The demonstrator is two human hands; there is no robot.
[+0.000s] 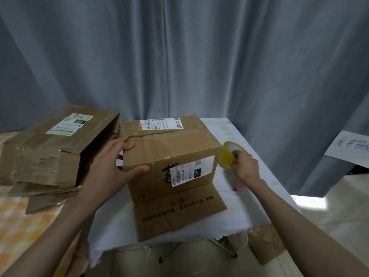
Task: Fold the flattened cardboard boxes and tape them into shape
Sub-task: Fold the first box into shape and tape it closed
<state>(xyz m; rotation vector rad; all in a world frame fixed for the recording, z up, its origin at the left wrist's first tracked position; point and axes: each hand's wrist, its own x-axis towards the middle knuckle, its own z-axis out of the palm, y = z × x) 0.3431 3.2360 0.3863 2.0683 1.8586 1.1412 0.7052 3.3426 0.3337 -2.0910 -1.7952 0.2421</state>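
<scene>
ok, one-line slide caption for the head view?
Left hand steadies folded cardboard box; right hand holds tape roll.

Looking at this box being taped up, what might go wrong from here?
The top seam of the folded box looks unsealed, and only the left hand steadies it, so the flaps may spring apart. The right hand grips the tape roll off to the side; a one-handed pull might stick crookedly. The near flap lies open over the table edge, so the box could tip or slide.
</scene>
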